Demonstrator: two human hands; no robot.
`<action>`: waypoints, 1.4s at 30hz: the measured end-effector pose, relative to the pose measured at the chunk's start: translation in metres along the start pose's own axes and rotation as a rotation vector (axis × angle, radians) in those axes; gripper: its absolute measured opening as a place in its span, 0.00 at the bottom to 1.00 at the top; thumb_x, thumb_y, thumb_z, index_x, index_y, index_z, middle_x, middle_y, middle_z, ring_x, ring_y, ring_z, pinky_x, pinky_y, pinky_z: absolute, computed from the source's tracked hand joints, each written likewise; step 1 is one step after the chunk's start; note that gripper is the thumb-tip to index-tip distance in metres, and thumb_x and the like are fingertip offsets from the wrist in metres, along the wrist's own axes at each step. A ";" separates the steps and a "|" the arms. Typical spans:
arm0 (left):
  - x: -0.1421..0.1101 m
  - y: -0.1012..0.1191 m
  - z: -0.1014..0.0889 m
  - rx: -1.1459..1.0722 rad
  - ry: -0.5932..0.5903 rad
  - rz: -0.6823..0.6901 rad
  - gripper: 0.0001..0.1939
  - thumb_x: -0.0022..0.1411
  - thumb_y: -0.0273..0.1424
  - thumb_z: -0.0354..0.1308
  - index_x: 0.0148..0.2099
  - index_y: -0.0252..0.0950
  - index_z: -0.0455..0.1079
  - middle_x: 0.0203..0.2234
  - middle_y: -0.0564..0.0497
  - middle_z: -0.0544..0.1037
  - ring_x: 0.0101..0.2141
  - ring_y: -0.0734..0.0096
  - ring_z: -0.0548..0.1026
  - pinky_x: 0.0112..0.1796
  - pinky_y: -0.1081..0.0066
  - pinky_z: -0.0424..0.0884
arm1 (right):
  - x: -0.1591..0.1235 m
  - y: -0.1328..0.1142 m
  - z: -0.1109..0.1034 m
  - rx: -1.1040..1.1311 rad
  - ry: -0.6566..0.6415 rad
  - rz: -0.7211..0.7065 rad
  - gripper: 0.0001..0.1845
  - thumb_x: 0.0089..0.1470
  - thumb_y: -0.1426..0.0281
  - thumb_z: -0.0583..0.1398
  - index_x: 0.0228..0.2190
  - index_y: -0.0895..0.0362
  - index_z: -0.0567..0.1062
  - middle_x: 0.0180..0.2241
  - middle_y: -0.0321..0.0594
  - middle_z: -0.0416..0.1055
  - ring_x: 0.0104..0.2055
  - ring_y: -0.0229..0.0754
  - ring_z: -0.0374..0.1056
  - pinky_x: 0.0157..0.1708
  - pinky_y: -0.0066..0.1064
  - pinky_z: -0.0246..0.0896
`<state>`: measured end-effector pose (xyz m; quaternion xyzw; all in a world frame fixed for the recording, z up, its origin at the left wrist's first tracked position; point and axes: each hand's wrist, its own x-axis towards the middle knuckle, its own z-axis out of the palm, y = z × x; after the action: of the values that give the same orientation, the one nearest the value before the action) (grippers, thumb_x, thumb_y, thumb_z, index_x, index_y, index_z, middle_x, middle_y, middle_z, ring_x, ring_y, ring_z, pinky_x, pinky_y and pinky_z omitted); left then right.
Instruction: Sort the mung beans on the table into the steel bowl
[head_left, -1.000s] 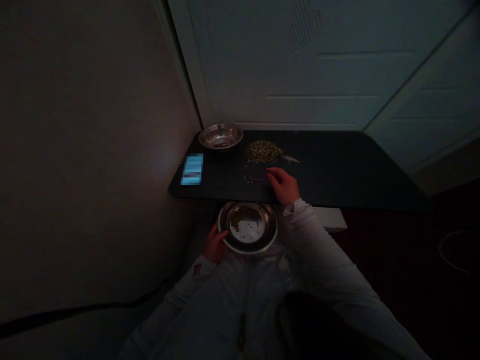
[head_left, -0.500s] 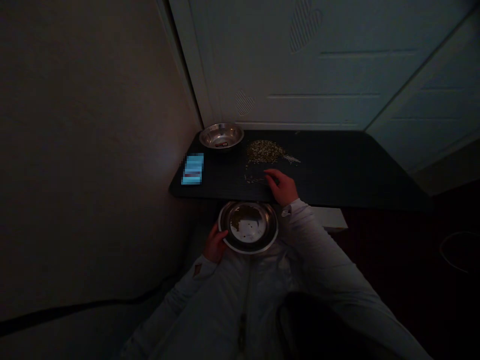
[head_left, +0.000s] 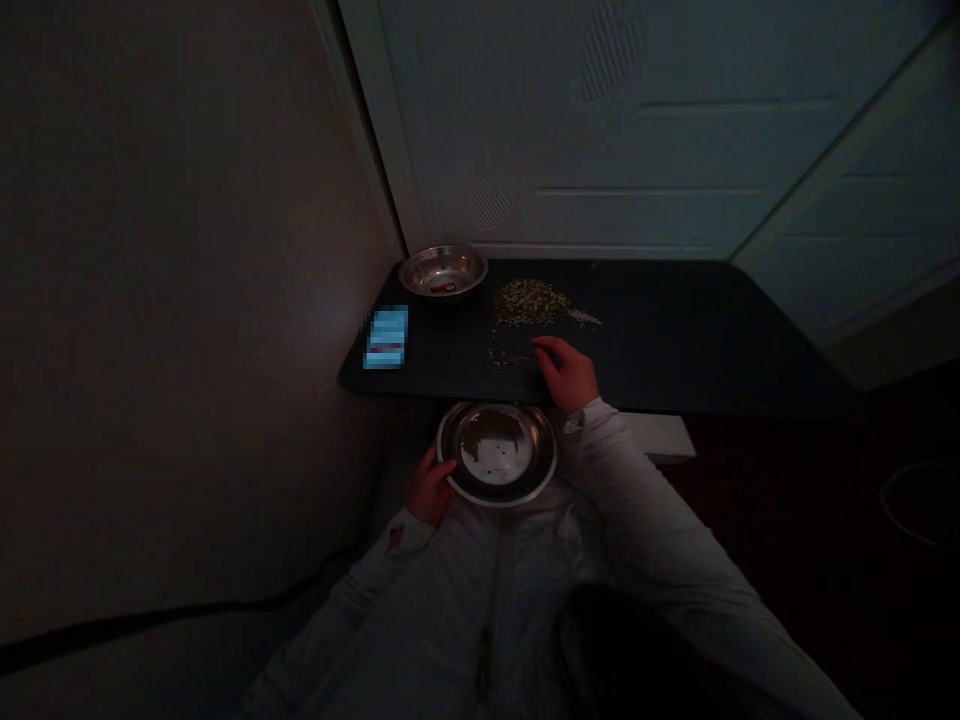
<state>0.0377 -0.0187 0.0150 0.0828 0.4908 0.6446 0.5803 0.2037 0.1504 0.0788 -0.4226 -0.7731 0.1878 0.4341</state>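
My left hand point(head_left: 431, 488) grips the left rim of a steel bowl point(head_left: 501, 495), thumb over the edge, at the table's front edge. Small greenish-brown grains point(head_left: 474, 438) lie in the bowl's upper left, with a few specks on its bright bottom. Over the table's front part, my right hand point(head_left: 566, 372) is closed with its fingers bent together. Whatever it may hold is too dark to name; a faint thin line runs left from the fingers. Pale scattered grains point(head_left: 501, 357) lie just left of it. Beyond is a pile of mixed green and pale grains point(head_left: 531, 302).
A second steel bowl point(head_left: 442, 270) with a red label inside stands at the dark table's point(head_left: 712, 340) back left. A blurred bright phone-like rectangle point(head_left: 386, 338) lies near the left edge. White panels point(head_left: 600, 150) rise behind. A white box point(head_left: 660, 437) sits below the front edge.
My right hand has shifted very slightly to the right. My left hand and the bowl stay where they were.
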 end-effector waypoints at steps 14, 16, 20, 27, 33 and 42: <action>-0.002 0.002 0.004 -0.022 -0.006 0.006 0.23 0.38 0.24 0.58 0.42 0.39 0.66 0.31 0.53 0.75 0.37 0.65 0.70 0.37 0.67 0.65 | 0.001 0.001 0.001 -0.016 0.017 -0.011 0.14 0.48 0.68 0.49 0.36 0.55 0.69 0.36 0.40 0.68 0.39 0.40 0.62 0.41 0.33 0.56; -0.003 0.002 0.004 -0.027 0.000 -0.001 0.23 0.38 0.24 0.58 0.42 0.39 0.66 0.31 0.53 0.75 0.36 0.65 0.71 0.36 0.67 0.65 | 0.001 0.001 0.001 -0.029 0.023 -0.019 0.14 0.48 0.68 0.49 0.36 0.55 0.69 0.36 0.39 0.69 0.39 0.39 0.63 0.40 0.33 0.56; -0.002 0.002 0.004 -0.029 -0.004 0.004 0.24 0.37 0.24 0.58 0.42 0.38 0.66 0.32 0.53 0.75 0.37 0.65 0.70 0.37 0.67 0.65 | 0.000 0.000 0.001 -0.036 0.017 -0.045 0.13 0.48 0.68 0.49 0.35 0.55 0.69 0.36 0.39 0.69 0.39 0.39 0.63 0.40 0.33 0.57; 0.000 0.000 0.001 -0.019 -0.005 0.016 0.24 0.38 0.24 0.59 0.43 0.38 0.65 0.31 0.52 0.75 0.35 0.65 0.71 0.35 0.68 0.65 | 0.001 0.001 0.002 -0.061 0.035 -0.058 0.13 0.49 0.69 0.49 0.35 0.56 0.69 0.36 0.39 0.69 0.39 0.39 0.63 0.40 0.33 0.57; -0.001 0.000 0.002 -0.033 -0.012 0.014 0.24 0.38 0.23 0.58 0.42 0.39 0.66 0.31 0.53 0.75 0.35 0.66 0.71 0.36 0.68 0.65 | 0.001 0.000 0.001 -0.039 0.046 -0.059 0.13 0.48 0.69 0.49 0.35 0.55 0.69 0.36 0.39 0.69 0.39 0.39 0.64 0.40 0.33 0.58; -0.001 0.000 0.002 -0.037 -0.002 0.006 0.23 0.38 0.23 0.58 0.41 0.38 0.66 0.30 0.53 0.75 0.36 0.65 0.71 0.37 0.67 0.64 | 0.001 0.002 0.002 -0.061 0.039 -0.061 0.13 0.48 0.69 0.49 0.35 0.56 0.70 0.36 0.39 0.69 0.39 0.39 0.63 0.40 0.33 0.57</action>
<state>0.0392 -0.0180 0.0168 0.0743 0.4779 0.6552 0.5804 0.2028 0.1524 0.0771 -0.4155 -0.7823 0.1428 0.4415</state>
